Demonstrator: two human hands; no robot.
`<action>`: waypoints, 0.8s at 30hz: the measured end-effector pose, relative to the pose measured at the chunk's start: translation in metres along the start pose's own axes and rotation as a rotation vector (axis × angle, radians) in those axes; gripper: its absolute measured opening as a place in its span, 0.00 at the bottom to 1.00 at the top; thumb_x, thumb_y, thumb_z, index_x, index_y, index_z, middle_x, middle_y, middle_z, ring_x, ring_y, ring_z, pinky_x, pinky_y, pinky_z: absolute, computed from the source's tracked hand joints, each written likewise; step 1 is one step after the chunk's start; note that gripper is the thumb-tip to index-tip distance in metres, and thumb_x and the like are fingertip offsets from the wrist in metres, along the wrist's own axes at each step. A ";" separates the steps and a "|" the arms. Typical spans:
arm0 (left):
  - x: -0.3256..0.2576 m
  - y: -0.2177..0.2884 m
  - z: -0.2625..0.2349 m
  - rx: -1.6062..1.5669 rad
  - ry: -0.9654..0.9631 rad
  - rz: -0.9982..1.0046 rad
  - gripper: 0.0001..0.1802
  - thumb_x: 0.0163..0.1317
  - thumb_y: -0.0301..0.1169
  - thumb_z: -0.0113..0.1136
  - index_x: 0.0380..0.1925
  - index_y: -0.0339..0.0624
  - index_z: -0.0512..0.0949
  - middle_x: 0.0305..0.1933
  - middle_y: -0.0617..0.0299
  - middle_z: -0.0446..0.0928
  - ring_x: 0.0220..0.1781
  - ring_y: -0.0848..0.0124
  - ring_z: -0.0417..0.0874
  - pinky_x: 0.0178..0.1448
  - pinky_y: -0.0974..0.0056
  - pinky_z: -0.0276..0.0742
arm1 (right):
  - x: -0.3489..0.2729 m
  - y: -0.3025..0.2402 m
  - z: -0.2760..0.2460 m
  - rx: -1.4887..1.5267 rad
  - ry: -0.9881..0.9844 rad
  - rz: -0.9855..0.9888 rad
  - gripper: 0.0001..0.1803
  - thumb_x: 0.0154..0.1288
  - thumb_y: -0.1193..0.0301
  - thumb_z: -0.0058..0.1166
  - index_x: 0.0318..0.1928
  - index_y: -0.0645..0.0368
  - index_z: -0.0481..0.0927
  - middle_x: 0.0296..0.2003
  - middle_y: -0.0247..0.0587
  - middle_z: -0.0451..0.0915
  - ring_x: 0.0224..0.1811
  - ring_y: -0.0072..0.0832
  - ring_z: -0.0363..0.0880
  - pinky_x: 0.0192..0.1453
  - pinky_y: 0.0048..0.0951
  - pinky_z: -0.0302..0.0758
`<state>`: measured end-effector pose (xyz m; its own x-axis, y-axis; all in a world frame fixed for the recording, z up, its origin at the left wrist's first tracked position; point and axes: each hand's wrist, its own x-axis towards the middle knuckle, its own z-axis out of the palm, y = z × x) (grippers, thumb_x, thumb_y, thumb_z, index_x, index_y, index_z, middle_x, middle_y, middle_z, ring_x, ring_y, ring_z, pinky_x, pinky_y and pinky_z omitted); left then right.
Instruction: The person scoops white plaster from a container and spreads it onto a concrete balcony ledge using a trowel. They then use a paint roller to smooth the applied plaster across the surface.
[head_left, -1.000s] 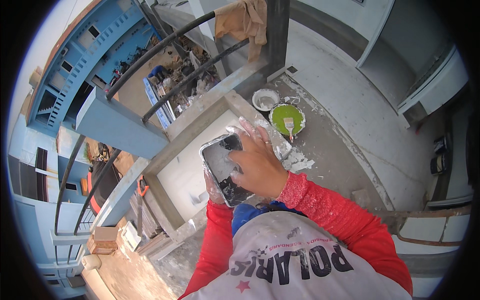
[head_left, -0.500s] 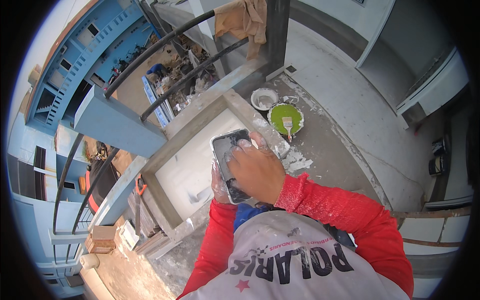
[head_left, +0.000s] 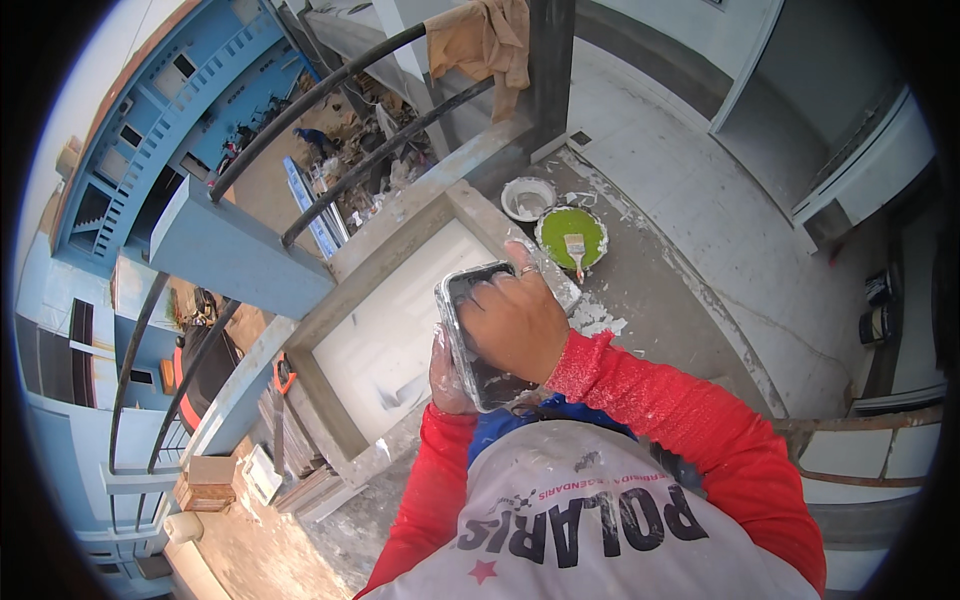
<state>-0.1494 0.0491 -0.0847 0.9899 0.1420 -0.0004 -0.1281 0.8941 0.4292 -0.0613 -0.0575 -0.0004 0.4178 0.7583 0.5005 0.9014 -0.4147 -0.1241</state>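
Before my chest, my left hand [head_left: 447, 375] grips a black rectangular tray [head_left: 462, 345] from its left side and underneath. White residue coats the tray's rim, and the tray is tilted. My right hand [head_left: 512, 318] reaches over the tray with bent fingers dipping inside. One finger with a ring lies over the far rim. The other fingertips are hidden, so whether they hold anything does not show. Beyond my hands, a flat brush [head_left: 575, 247] lies across a round green-topped tub [head_left: 592, 232]. A white bucket [head_left: 528, 198] with smeared walls stands beside it.
A raised concrete frame around a pale panel [head_left: 395, 320] lies beneath my hands. White flakes [head_left: 597, 318] litter the floor near the tub. Dark railings [head_left: 345, 190] border the left, with a brown cloth [head_left: 480, 45] over them. An orange-handled tool [head_left: 284, 372] rests by stacked boards.
The tray has shifted slightly right and tipped more. My right hand has moved a little right and down, its fingers deeper over the tray.
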 end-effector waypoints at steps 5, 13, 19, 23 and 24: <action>-0.004 0.005 0.004 -0.177 -0.065 -0.050 0.32 0.77 0.53 0.33 0.70 0.43 0.61 0.67 0.51 0.69 0.66 0.57 0.73 0.69 0.50 0.70 | 0.002 0.006 -0.019 0.212 -0.044 -0.027 0.05 0.54 0.70 0.57 0.33 0.54 0.78 0.28 0.37 0.77 0.36 0.35 0.80 0.69 0.58 0.62; -0.003 0.010 -0.010 -0.138 -0.045 -0.106 0.30 0.77 0.50 0.34 0.69 0.42 0.63 0.66 0.50 0.71 0.63 0.57 0.76 0.65 0.52 0.75 | -0.007 -0.005 -0.018 0.124 -0.015 0.086 0.05 0.54 0.72 0.58 0.33 0.53 0.78 0.33 0.37 0.77 0.39 0.36 0.80 0.68 0.62 0.59; -0.003 0.016 -0.003 0.026 0.019 -0.082 0.28 0.78 0.47 0.34 0.67 0.40 0.64 0.64 0.51 0.72 0.61 0.59 0.78 0.65 0.54 0.75 | -0.006 -0.010 -0.011 0.048 -0.135 0.155 0.07 0.56 0.74 0.55 0.37 0.53 0.79 0.37 0.36 0.77 0.43 0.34 0.80 0.69 0.63 0.55; -0.003 0.015 -0.026 0.166 0.105 -0.052 0.28 0.78 0.45 0.34 0.67 0.39 0.65 0.63 0.52 0.73 0.61 0.61 0.77 0.65 0.56 0.75 | -0.001 -0.011 -0.010 0.091 -0.124 0.208 0.10 0.51 0.74 0.59 0.37 0.52 0.79 0.36 0.36 0.78 0.44 0.34 0.80 0.68 0.60 0.56; -0.004 0.015 -0.029 0.136 0.117 -0.060 0.27 0.78 0.45 0.35 0.66 0.38 0.65 0.63 0.52 0.73 0.61 0.62 0.77 0.65 0.56 0.75 | 0.000 -0.012 -0.010 0.110 -0.122 0.210 0.12 0.50 0.74 0.60 0.37 0.53 0.79 0.37 0.37 0.77 0.44 0.36 0.80 0.68 0.59 0.56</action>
<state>-0.1574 0.0745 -0.1045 0.9806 0.1452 -0.1314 -0.0513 0.8381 0.5431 -0.0731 -0.0574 0.0094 0.6015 0.7191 0.3481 0.7978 -0.5174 -0.3096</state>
